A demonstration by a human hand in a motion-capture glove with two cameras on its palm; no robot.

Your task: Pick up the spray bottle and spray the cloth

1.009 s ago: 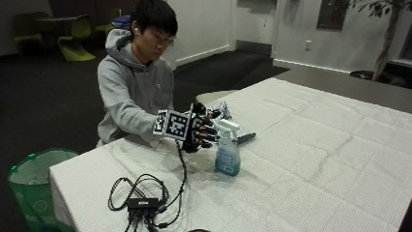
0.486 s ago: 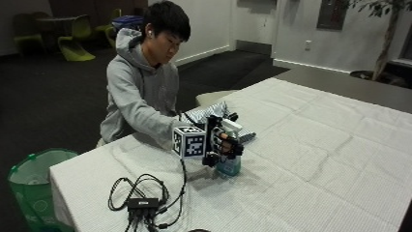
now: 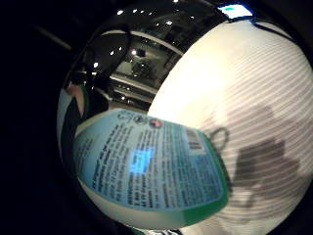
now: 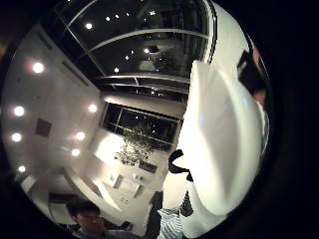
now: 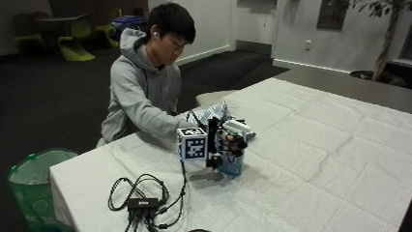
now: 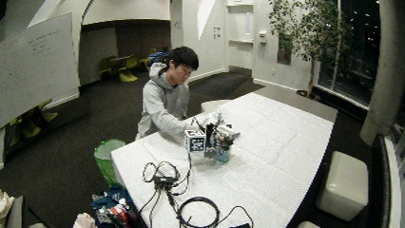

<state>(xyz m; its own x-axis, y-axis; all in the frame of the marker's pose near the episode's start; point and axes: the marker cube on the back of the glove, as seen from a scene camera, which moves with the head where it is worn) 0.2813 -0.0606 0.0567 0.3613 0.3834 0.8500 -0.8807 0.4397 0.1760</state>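
A spray bottle (image 5: pixel 232 166) with blue liquid and a white sprayer head (image 5: pixel 237 127) stands on the white table (image 5: pixel 322 145) in front of the person. My gloved right hand (image 5: pixel 225 143) is at its neck, fingers curled round it under the sprayer head. The little finger side palm view is filled by the bottle's printed label (image 3: pixel 151 171), close to the palm, with the tablecloth (image 3: pixel 244 98) behind. The white sprayer head (image 4: pixel 219 149) looms large in the thumb side view. A striped cloth (image 5: pixel 209 113) lies crumpled on the table just behind the bottle, toward the person.
Black cables and a small black box (image 5: pixel 143 203) lie on the table near its front corner. A green bin (image 5: pixel 32 183) stands on the floor beside that corner. The tablecloth stretches away to the right of the bottle.
My hand has moved from beside the bottle onto its neck and closed round it. The bottle stays about where it stood.
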